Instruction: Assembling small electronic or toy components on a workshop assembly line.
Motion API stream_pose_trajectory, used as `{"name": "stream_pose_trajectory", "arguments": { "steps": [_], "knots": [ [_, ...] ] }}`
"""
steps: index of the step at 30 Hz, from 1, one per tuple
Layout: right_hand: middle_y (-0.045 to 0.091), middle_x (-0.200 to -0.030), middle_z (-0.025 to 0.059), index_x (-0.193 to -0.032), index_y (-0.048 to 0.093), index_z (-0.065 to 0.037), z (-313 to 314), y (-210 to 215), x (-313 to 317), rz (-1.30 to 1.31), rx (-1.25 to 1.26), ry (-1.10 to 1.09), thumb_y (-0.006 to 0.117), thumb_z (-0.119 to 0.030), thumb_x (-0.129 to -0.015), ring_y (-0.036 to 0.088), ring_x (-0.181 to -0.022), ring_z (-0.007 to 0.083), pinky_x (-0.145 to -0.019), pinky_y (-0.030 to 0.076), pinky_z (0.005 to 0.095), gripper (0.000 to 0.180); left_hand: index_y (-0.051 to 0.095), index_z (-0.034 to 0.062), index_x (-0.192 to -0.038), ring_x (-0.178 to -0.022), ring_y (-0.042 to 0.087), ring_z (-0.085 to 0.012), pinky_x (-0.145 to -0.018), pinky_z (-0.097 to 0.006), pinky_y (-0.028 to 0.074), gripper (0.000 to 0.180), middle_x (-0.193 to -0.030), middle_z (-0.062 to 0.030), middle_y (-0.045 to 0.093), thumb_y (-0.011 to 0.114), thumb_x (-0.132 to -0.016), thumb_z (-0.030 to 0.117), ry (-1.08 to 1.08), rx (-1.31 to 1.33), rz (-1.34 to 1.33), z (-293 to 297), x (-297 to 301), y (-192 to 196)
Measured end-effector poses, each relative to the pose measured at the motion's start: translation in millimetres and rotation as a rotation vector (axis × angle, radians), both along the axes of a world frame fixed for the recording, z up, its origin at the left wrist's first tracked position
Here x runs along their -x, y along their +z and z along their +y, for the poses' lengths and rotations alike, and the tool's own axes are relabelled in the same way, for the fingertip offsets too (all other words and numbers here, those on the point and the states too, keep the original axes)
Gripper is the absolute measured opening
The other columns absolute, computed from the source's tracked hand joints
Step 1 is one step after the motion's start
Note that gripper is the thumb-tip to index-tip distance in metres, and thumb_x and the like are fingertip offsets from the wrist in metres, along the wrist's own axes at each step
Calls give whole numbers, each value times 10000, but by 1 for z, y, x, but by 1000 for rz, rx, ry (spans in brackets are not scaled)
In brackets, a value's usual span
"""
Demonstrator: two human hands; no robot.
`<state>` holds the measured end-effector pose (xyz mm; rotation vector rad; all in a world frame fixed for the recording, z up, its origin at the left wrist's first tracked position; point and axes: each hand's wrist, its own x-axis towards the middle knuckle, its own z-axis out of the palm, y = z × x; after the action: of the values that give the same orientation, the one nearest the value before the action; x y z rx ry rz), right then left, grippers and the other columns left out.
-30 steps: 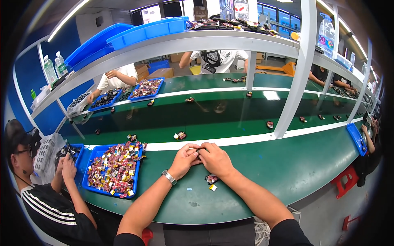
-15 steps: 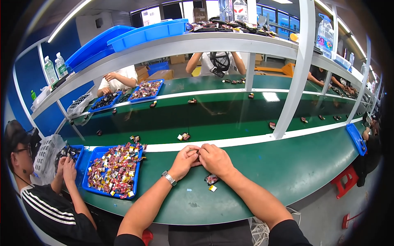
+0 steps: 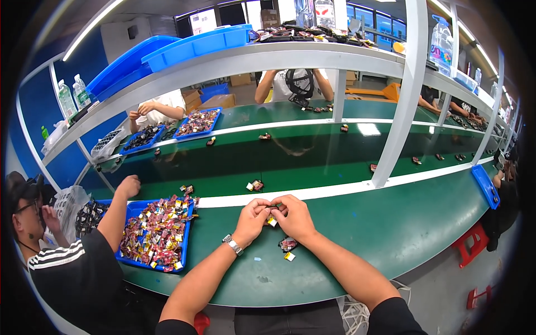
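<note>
My left hand (image 3: 249, 224), with a silver watch (image 3: 232, 244) on the wrist, and my right hand (image 3: 297, 220) meet above the green worktop. Their fingertips pinch a small dark electronic part (image 3: 272, 220) from both sides. Its white-and-yellow piece shows below the fingers, while most of the dark body is hidden. Just below my right hand lies a similar red-and-black part (image 3: 288, 243) on the worktop, with a white-and-yellow piece (image 3: 290, 256) beside it.
To the left stands a blue tray (image 3: 186, 241) heaped with small red, white and yellow parts. A co-worker's arm (image 3: 115, 218) reaches over its far left side. Beyond a white rail (image 3: 234, 201), parts lie spaced along a green belt (image 3: 218, 176). A white post (image 3: 399, 111) rises on the right.
The white-and-yellow piece of the held part has come into view between my hands. The co-worker on the left has stretched an arm toward the belt. Parts on the belt have shifted slightly right.
</note>
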<state>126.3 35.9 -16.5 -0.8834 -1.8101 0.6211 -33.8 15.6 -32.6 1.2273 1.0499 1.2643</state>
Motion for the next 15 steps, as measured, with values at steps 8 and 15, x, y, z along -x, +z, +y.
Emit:
{"name": "stream_pose_trajectory", "arguments": {
  "steps": [8, 15],
  "knots": [
    [713, -851, 67, -886, 657, 2, 73, -14, -9, 237, 399, 34, 717, -3, -807, 659, -764, 108, -702, 534, 266, 99, 509, -3, -1158, -905, 658, -138, -775, -269, 541, 209, -1094, -117, 673, 533, -956, 42, 165, -235, 5, 11, 3, -5],
    [701, -939, 152, -888, 689, -23, 135, 2, -18, -352, 381, -451, 779, -176, -758, 676, -896, 282, -828, 523, 389, 219, 522, -1, -1109, -982, 647, -179, -803, -293, 558, 149, -1126, -126, 641, 482, -968, 26, 261, -186, 41, 17, 31, -6]
  ]
}}
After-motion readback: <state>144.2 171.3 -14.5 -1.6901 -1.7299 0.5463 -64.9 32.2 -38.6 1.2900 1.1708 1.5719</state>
